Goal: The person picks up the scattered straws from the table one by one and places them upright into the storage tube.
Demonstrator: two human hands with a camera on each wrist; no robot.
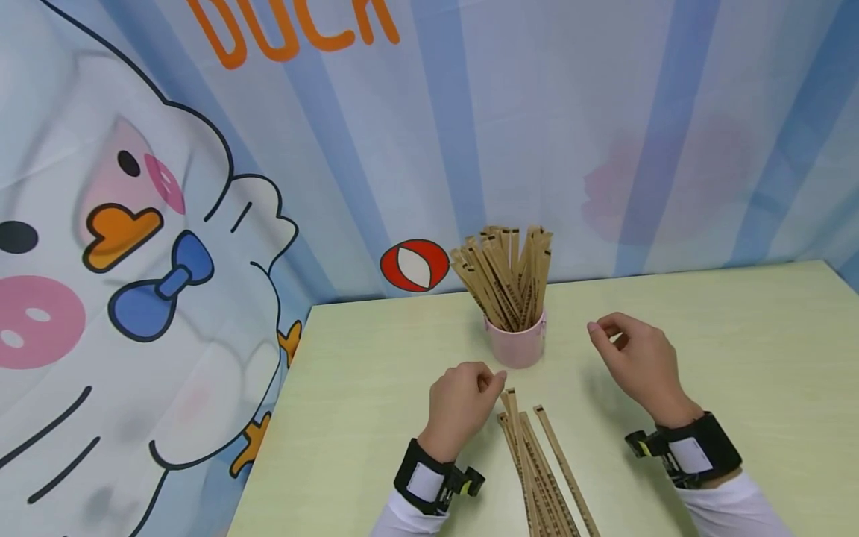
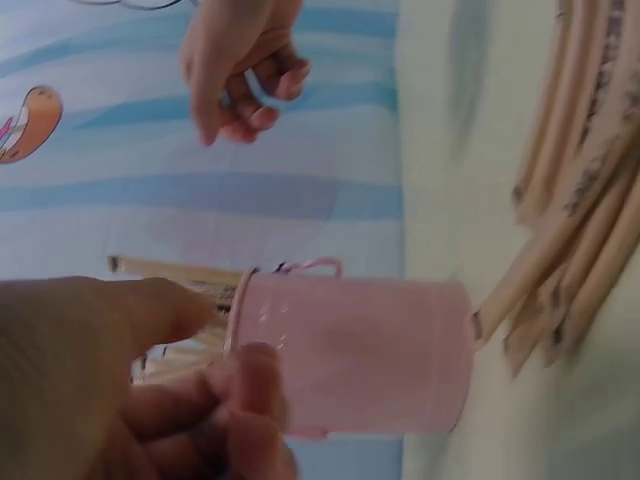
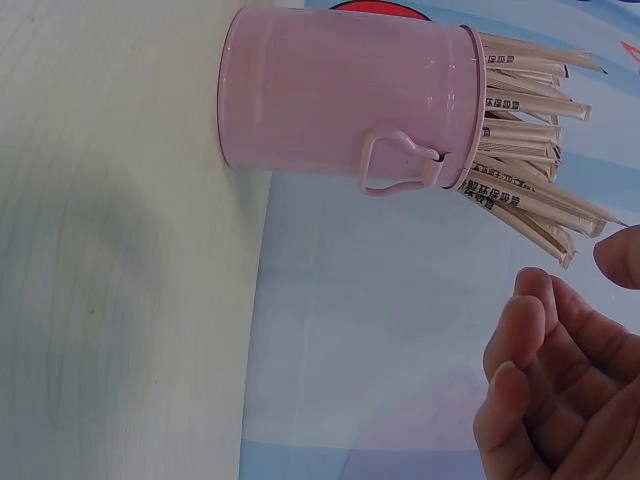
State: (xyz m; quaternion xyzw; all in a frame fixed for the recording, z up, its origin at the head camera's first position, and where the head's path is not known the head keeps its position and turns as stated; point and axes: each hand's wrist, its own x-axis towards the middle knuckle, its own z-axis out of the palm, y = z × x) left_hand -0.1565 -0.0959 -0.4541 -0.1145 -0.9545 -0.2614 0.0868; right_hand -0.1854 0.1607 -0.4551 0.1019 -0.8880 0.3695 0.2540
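A pink metal pail stands upright at the back of the table, packed with paper-wrapped straws. In front of it lie several more wrapped straws in a loose bundle, one set apart to the right. My left hand hovers just left of the bundle's far end, fingers loosely curled around nothing. Right of the pail, my right hand is raised above the table, its fingers loosely bent and empty. The right wrist view shows the pail's small side handle and printed wrappers beside the right fingertips.
A pale yellow-green table carries everything. Behind it hangs a blue striped cloth with a printed duck at the left. Each wrist wears a black strap with a small camera on it.
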